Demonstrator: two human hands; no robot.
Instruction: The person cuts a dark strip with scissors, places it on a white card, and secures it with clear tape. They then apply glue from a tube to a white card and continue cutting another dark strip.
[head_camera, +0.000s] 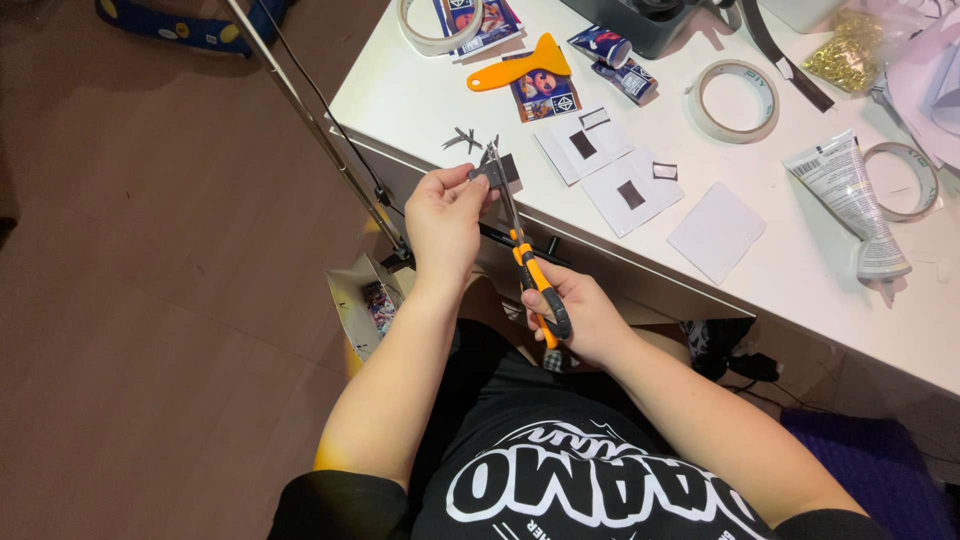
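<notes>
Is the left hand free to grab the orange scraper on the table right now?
Probably not. The left hand pinches a small dark piece at the scissors blades. The orange scraper lies unobstructed beyond it.

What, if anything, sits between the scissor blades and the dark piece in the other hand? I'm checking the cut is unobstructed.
Nothing visible does: the scissors in the right hand meet the small dark piece pinched by the left hand.
</notes>
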